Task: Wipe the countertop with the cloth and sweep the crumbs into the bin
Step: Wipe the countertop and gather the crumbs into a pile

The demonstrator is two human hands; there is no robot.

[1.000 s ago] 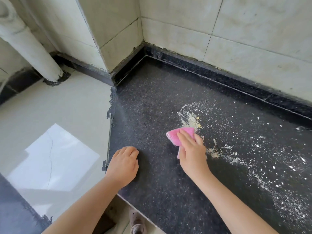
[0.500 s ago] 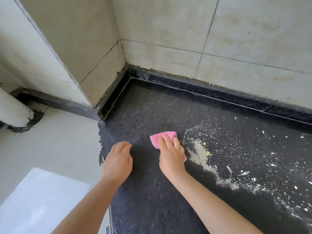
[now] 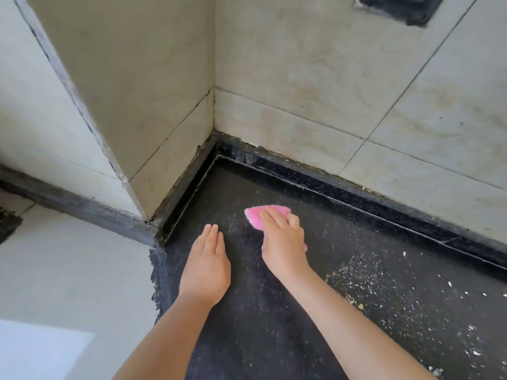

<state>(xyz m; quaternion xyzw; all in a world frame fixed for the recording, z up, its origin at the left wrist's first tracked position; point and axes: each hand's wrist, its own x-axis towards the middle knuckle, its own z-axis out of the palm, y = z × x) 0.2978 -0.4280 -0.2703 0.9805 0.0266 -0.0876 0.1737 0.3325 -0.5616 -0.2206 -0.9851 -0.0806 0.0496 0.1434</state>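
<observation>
Cloth [image 3: 256, 216], a small pink pad, lies under the right hand [image 3: 284, 242], whose fingers curl over it and press it flat on the dark speckled worktop [image 3: 255, 325] near the back left corner. Just to its left, the left hand [image 3: 205, 267] lies palm down on the stone, fingers straight and together, holding nothing.

Half a second ago the cloth sat nearer the middle of the worktop, right at the left edge of the pale crumb smear; a second ago it was on the smear itself. It has since travelled left and toward the back corner, well apart from the crumbs [image 3: 384, 292], which stay scattered over the right side and along the front right. The left hand, curled earlier, has flattened out. In all likelihood the stroke has cleaned the corner strip but carried little debris with it, so the bulk of the sweeping is yet to be done, and the cloth will probably have to go back to the right to gather the pile.

Beyond the hands, a raised dark upstand [image 3: 356, 198] runs along the back edge beneath beige wall tiles [image 3: 329, 78]. Left of the worktop's side edge is a pale floor [image 3: 68, 270]. No bin or other container shows in the head view, so where the crumbs will go cannot be told.
</observation>
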